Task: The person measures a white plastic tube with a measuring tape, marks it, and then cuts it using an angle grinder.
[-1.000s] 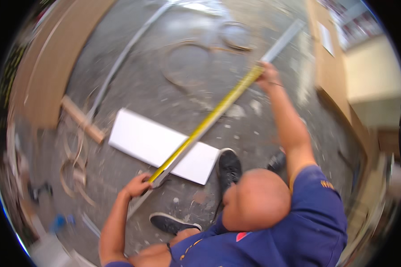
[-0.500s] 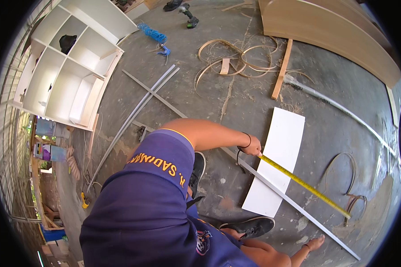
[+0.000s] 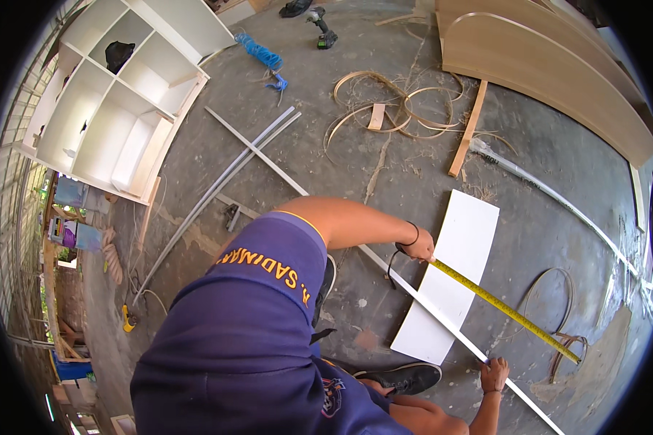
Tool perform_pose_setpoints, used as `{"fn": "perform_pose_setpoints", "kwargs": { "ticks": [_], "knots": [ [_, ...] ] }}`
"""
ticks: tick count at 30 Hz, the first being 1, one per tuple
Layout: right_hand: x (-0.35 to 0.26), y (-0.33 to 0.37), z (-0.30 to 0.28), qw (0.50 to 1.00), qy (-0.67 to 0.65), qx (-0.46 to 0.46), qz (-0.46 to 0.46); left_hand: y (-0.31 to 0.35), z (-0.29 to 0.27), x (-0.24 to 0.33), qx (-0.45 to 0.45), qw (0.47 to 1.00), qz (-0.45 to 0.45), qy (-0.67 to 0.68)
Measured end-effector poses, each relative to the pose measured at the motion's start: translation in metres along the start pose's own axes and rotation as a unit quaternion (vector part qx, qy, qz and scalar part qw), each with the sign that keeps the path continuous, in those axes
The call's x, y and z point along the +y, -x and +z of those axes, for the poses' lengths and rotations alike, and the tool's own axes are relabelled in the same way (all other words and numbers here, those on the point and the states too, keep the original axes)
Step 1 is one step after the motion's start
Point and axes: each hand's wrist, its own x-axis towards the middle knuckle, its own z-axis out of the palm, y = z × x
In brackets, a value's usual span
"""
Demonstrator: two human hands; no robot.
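Note:
A tape measure's yellow blade [image 3: 511, 313] is drawn out from my left hand [image 3: 418, 245], which is closed around its near end; the case is hidden or cannot be made out. A dark strap loop hangs beside that hand. My right hand [image 3: 495, 375] is closed on a long, thin, light-coloured bar [image 3: 442, 321], with a small dark bit at its fingertips. The bar lies diagonally across the floor and over a white panel [image 3: 463, 239]. The blade crosses above the panel, its far end near some thin coiled strips.
A white shelf unit [image 3: 87, 119] stands at left; brown boards [image 3: 544, 80] at far right. On the floor lie paired long strips [image 3: 218, 190], coiled edging [image 3: 403, 109], a wooden batten [image 3: 469, 130], a plastic-wrapped length [image 3: 559, 199], a blue coiled hose [image 3: 260, 52] and a cordless drill [image 3: 322, 30].
My right hand has moved left and up from the floor beyond the bar and taken hold of the bar. My left hand keeps the tape, and the view has shifted slightly.

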Motion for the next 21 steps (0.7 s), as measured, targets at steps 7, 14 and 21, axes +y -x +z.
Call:
{"fn": "perform_pose_setpoints", "kwargs": {
  "ticks": [7,14,21],
  "knots": [
    [0.021,0.026,0.014,0.998,-0.025,0.060,0.009,0.008,-0.003,-0.005,0.017,1.000,-0.003,0.020],
    [-0.062,-0.043,-0.010,0.980,-0.013,0.176,-0.092,0.026,-0.025,-0.014,0.055,0.998,0.014,0.026],
    [-0.202,-0.154,-0.035,0.945,-0.086,0.254,-0.189,0.001,-0.062,0.008,0.075,0.989,0.086,-0.098]
  ]
}}
